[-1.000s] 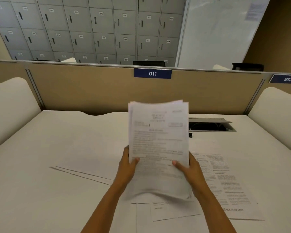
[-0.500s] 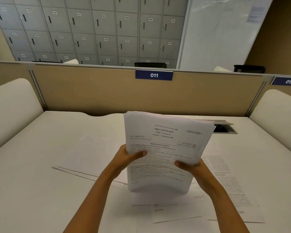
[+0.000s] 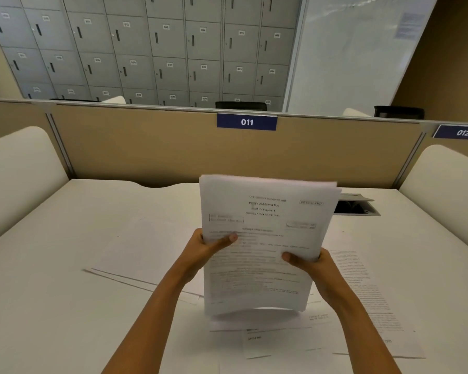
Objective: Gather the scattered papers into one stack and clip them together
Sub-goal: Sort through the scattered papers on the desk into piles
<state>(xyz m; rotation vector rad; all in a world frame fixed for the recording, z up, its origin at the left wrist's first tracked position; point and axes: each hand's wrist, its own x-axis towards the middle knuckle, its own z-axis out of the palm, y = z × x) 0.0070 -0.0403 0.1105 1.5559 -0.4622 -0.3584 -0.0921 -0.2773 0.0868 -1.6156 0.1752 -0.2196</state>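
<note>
Paper stack (image 3: 268, 217) mid-frame gets pinched upright by left hand (image 3: 200, 249) and right hand (image 3: 316, 268), thumbs frontside, probably for edge-squaring.

This is an office or study hall with numbered shared desks. A white desk (image 3: 65, 265) is fenced by a tan partition (image 3: 146, 147) that carries blue tags (image 3: 246, 122) reading 011 and 012, with pale side dividers (image 3: 19, 171). A cable hatch (image 3: 355, 205) sits in the desktop. Behind are grey numbered lockers (image 3: 160, 49), a whiteboard (image 3: 349, 49) and black chair backs (image 3: 241, 105). Printed papers (image 3: 362, 287) lie on the desk.
</note>
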